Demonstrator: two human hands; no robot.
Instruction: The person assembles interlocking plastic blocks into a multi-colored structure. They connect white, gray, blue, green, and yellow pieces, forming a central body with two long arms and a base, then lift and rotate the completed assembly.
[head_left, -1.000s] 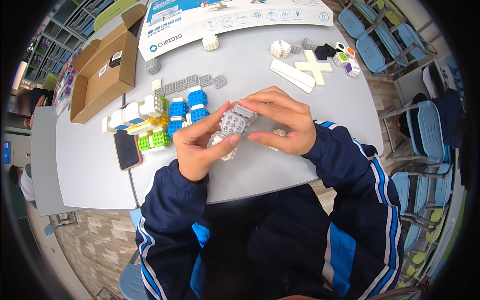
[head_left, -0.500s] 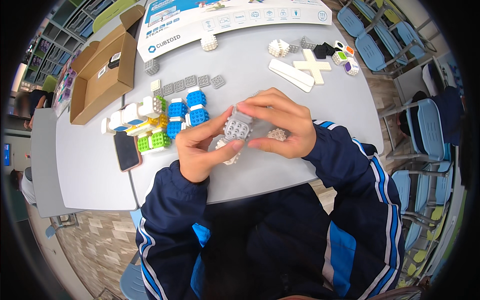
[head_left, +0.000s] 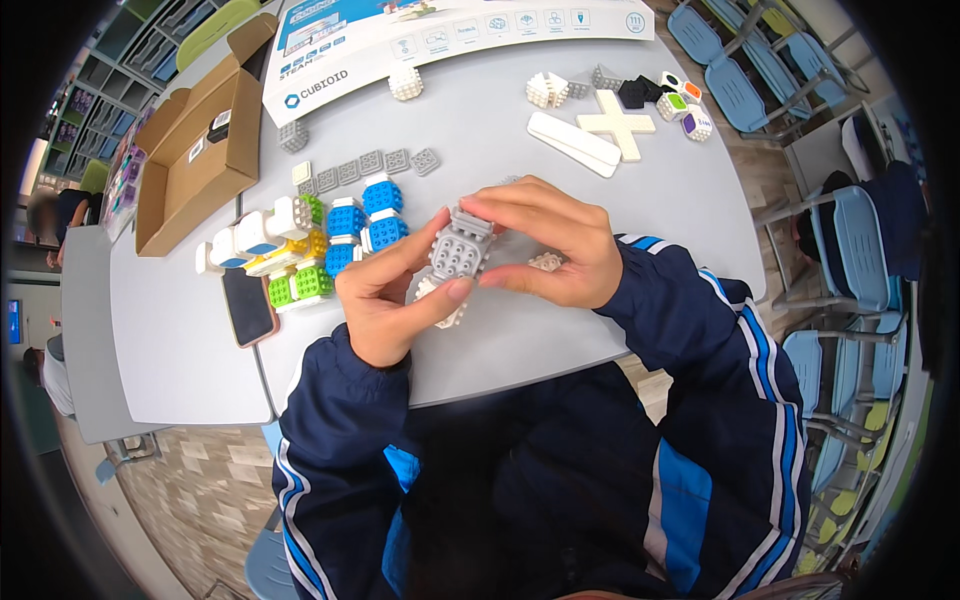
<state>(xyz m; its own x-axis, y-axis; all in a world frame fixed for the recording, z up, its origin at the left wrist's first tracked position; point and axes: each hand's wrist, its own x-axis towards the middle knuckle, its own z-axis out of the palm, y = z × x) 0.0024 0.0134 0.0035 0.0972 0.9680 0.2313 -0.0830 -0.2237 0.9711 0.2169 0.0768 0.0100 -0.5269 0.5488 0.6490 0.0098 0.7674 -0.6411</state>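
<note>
Left hand [head_left: 385, 310] clamped on the grey studded block [head_left: 460, 256], your thumb across its near end. Right hand [head_left: 562, 242] close in on that block's right: fingertips on the grey end piece [head_left: 468, 223] at its far end, thumb tip by its right side, can't tell if you're gripping. Changed over the last second: block slanted right before, stands straighter now, end piece turned with it; whole view slid a little too. Reads as a small realignment, neither grey part let go; can't tell if they're fully seated. White studded block [head_left: 452, 316] at the grey block's near end, joined or only touching unclear. Second white block [head_left: 546, 262] right of it, partly behind your hand; blue blocks [head_left: 345, 218] and phone [head_left: 250, 310] left of it; white cross [head_left: 615, 124] beyond it, rightward
</note>
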